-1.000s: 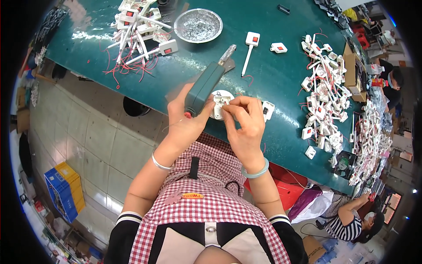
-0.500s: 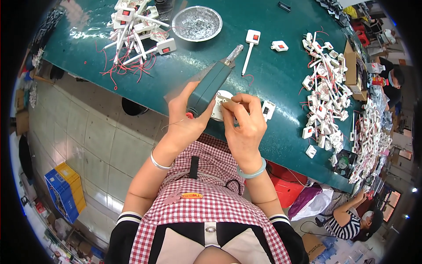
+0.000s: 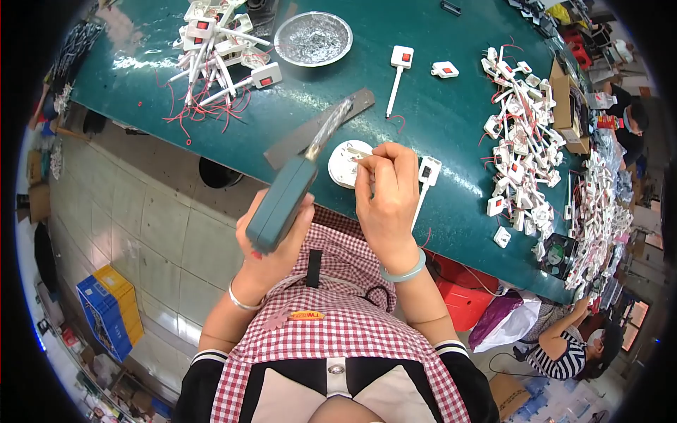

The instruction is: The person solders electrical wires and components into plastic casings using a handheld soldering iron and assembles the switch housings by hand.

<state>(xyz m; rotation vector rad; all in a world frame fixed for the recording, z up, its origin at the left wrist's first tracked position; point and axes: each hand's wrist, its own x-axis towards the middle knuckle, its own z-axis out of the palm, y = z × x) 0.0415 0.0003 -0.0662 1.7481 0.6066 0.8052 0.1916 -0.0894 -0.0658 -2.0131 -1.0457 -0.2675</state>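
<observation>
My left hand (image 3: 276, 240) grips a teal electric screwdriver (image 3: 285, 197) near the table's front edge, its metal tip pointing up and right, lifted off the work. My right hand (image 3: 386, 194) pinches a small white part against a round white plastic piece (image 3: 345, 161) lying on the green table (image 3: 437, 120). A white switch part with a stem (image 3: 427, 176) lies just right of my right hand. A flat grey strip (image 3: 296, 137) rests under the screwdriver's tip.
A pile of white switch parts with red wires (image 3: 218, 49) sits at the back left beside a round metal bowl (image 3: 313, 38). Several more white parts (image 3: 522, 141) crowd the right side. A blue crate (image 3: 109, 310) stands on the tiled floor. Another person (image 3: 571, 345) crouches at lower right.
My left hand has drawn the screwdriver back toward me and to the left, away from the round white piece. My right hand stays on the piece.
</observation>
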